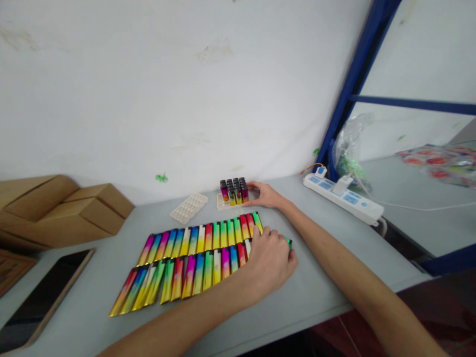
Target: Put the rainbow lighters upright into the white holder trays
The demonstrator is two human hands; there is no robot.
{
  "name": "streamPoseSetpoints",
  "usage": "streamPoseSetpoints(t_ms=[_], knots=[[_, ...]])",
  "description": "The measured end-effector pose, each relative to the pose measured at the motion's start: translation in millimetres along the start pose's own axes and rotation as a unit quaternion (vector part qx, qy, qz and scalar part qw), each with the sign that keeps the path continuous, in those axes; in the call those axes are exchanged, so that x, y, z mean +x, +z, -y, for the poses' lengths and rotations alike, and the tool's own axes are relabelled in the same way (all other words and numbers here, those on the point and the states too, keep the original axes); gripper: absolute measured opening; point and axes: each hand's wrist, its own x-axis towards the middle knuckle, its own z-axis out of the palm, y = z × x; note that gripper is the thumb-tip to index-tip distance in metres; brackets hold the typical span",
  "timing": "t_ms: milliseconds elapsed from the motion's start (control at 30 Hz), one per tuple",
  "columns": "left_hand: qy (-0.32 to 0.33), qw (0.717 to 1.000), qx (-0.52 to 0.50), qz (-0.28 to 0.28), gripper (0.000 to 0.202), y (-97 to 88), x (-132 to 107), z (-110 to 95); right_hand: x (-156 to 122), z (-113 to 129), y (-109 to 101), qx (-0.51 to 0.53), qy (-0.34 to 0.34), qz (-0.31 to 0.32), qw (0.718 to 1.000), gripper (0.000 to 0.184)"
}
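Two slanting rows of multicoloured lighters (191,240) lie side by side on the table. Over the right end of the nearer row is my left hand (269,258), its fingers curled down. A green lighter (289,243) with a black top peeks out beside its thumb; the rest of it is hidden. Near the wall, a tight block of lighters (234,191) stands upright on a pale moulded tray (222,203). My right hand (264,194) is at that block's right side, thumb in front and finger behind, spread apart. Whether it presses on them is hard to see.
A second pale tray (189,208) lies left of the standing lighters. At the left are cardboard boxes (70,208) and a dark-screened phone or tablet (48,292). On the right, a white power strip (342,198) with plugs lies by a blue metal frame (345,89).
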Motion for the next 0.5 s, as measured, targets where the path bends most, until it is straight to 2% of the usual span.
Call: streamPoseSetpoints(t_ms=[100,200,267,367,500], knots=[[-0.007,0.994,-0.103,-0.024,0.026,-10.1,2,6,-1,1,0,-0.009,0.002,-0.001,1.000,0.073],[-0.040,0.967,-0.246,-0.043,0.035,-25.8,-2,21,-1,3,-1,-0.012,0.002,0.001,1.000,0.074],[-0.082,0.931,-0.355,-0.019,0.035,-36.5,-8,35,-1,4,-1,-0.011,-0.003,0.002,1.000,0.073],[-0.144,0.848,-0.510,0.013,0.032,-47.3,-20,58,-1,3,-1,-0.020,-0.012,-0.001,1.000,0.072],[-0.151,0.773,-0.613,-0.061,0.032,-46.2,-32,85,-1,3,0,-0.033,0.003,-0.004,0.999,0.071]])
